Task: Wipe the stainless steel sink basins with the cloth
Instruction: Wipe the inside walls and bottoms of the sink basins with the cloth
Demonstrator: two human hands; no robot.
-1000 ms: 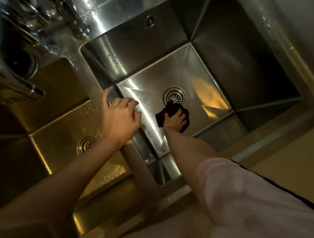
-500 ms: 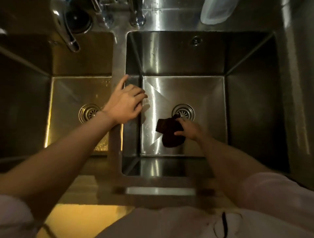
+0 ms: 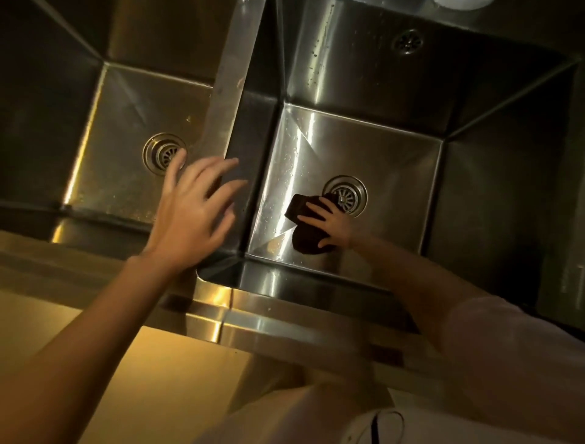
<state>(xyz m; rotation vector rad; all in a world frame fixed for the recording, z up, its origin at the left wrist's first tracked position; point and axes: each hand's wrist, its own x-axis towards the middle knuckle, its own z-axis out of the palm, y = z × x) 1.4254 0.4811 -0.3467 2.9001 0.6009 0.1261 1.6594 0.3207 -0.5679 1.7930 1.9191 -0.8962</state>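
Steel basin (image 3: 380, 152) floor: dark crumpled cloth (image 3: 305, 234).

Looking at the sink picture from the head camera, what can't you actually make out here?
- The floor of the right basin under the dark cloth and right hand: covered, so wiped or not is unknowable.
- Part of the right drain: overlapped by the cloth.
- The left hand: fingers spread and blurred; contact with the divider is unclear.
- The pale thing at the top: cut by the edge.

Right steel basin (image 3: 395, 149) floor carries a dark cloth (image 3: 305, 236) beside its drain (image 3: 349, 193).
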